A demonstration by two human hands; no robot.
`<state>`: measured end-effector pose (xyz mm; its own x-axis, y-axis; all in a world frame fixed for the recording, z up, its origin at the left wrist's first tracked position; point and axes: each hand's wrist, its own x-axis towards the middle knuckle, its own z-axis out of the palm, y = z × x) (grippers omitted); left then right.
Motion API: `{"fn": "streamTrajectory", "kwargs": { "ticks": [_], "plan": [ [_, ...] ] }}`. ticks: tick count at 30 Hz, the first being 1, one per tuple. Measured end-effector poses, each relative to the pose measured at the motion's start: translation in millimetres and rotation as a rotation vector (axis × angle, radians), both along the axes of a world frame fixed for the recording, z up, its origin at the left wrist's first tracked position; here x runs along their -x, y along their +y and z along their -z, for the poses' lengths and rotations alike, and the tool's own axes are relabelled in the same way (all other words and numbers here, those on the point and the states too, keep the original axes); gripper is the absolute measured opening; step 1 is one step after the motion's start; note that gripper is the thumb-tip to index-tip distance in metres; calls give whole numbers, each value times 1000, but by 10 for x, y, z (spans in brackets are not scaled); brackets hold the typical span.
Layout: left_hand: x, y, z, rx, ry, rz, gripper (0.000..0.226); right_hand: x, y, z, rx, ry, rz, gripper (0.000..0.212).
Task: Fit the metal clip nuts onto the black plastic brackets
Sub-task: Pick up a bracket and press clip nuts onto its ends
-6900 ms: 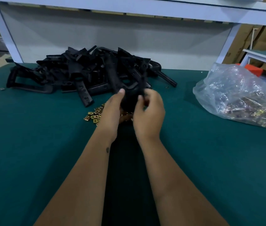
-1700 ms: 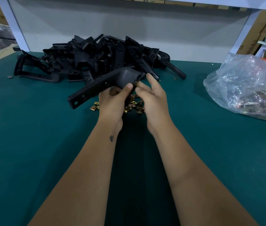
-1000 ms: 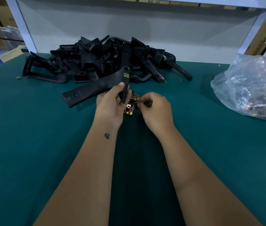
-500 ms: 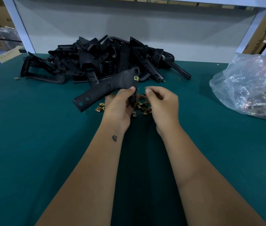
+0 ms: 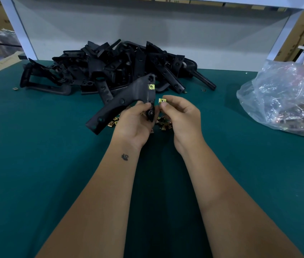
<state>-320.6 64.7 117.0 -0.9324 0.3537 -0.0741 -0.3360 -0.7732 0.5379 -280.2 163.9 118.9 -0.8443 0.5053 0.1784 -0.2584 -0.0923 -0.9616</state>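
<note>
Over green table (image 5: 35, 164), right hand (image 5: 183, 118) pinches clip nut (image 5: 162, 100).

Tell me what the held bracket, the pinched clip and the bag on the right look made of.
Held bracket: matte black, moulded-looking, likely plastic.
Pinched clip: shiny yellow-gold square with a hole, likely plated metal.
Bag: clear, crinkled, glossy film, likely thin plastic.

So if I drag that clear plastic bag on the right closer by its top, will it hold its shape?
Probably not. The clear plastic bag looks thin and crumpled, so it should flop and stretch. Its metal contents sit low near the green mat, so that end likely drags heavy. Whether its mouth is tied can't be told, so pieces may spill.
</note>
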Motion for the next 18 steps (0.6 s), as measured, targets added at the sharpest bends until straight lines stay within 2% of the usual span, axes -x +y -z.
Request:
{"fn": "streamTrajectory", "kwargs": {
  "ticks": [5,8,12,18],
  "plan": [
    [-15,5,-9,3,-47,-12,7,-17,11,-20,60,12,-38,15],
    [-14,-8,8,72,-31,-29,16,-19,10,-36,128,9,-60,16],
    [-29,-20,-13,88,-33,-13,1,-18,-7,-43,179,36,-77,16],
    [-43,-16,-3,121,23,55,5,-21,13,-52,350,70,-101,17]
  ]
}}
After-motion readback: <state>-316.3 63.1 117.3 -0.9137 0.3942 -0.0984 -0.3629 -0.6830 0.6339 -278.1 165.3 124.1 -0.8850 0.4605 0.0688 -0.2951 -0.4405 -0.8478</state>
